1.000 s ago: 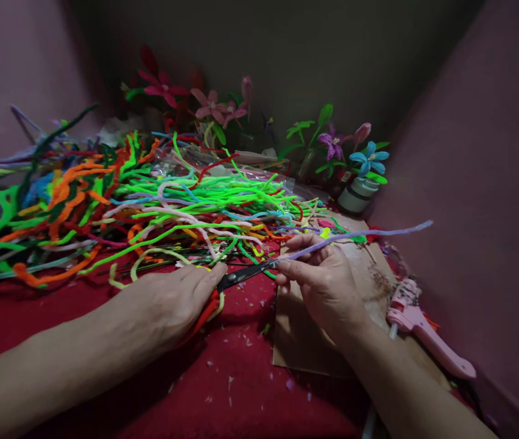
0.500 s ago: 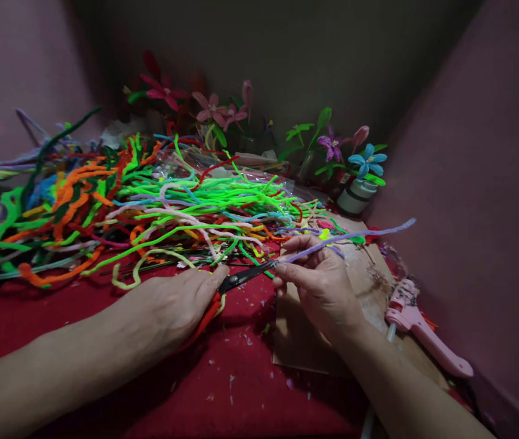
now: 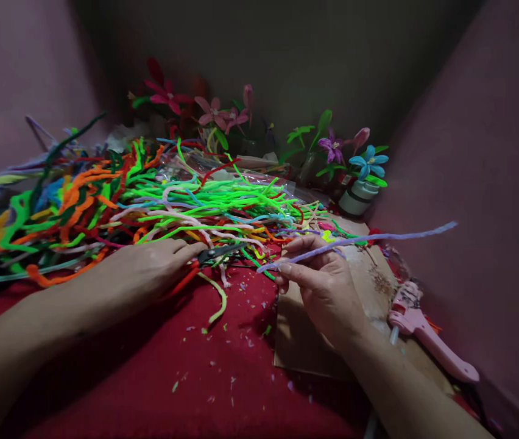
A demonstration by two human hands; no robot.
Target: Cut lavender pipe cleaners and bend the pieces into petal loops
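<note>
My left hand (image 3: 156,268) is closed around a pair of scissors (image 3: 216,252) with orange-red handles and dark blades. Their tips point right, over the near edge of the pipe cleaner pile (image 3: 223,198). Between thumb and fingers, my right hand (image 3: 326,280) pinches a lilac pipe cleaner (image 3: 391,237). One short end sticks out left of the fingertips; the long end runs far to the right. The scissor blades are apart from it. A pale yellow pipe cleaner (image 3: 222,303) curls down below the scissors.
A brown cardboard piece (image 3: 305,341) lies under my right hand. At the right rests a pink glue gun (image 3: 433,338). Pipe cleaner flowers stand behind, one blue flower (image 3: 368,162) in a grey pot (image 3: 357,198). Small clippings dot the red cloth (image 3: 150,378).
My left hand and the scissors have moved left, away from the lilac pipe cleaner. That pipe cleaner now reaches further right, with a short end showing left of my right fingertips.
</note>
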